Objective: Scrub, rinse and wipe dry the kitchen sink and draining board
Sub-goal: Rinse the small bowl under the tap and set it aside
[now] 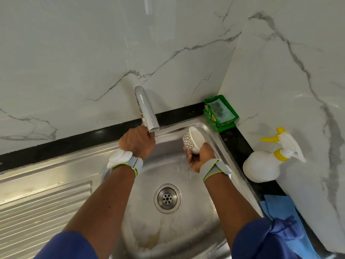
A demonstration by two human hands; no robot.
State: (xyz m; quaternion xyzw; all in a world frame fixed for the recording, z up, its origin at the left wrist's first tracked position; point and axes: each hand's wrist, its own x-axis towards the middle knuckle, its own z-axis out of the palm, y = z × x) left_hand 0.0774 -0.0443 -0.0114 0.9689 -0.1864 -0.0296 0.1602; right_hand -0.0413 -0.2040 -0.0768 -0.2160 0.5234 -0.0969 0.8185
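Over sink (141,191) | right hand (199,158) grips bowl (196,137) — mouth tipped toward green tray (221,113) | left hand (137,142) under tap spout (144,107), grip hidden

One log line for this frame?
left hand: at tap spout, grip hidden | right hand: holds bowl over sink

- I am looking down at a kitchen: a stainless steel sink (141,193) and ribbed draining board (43,208) are filling the lower frame.
- A chrome tap (145,109) is reaching out from a marble-look wall (74,53).
- At right, a green scourer tub (221,114), spray bottle (261,169) and blue cloth (285,217) are sitting on the black counter (242,146).
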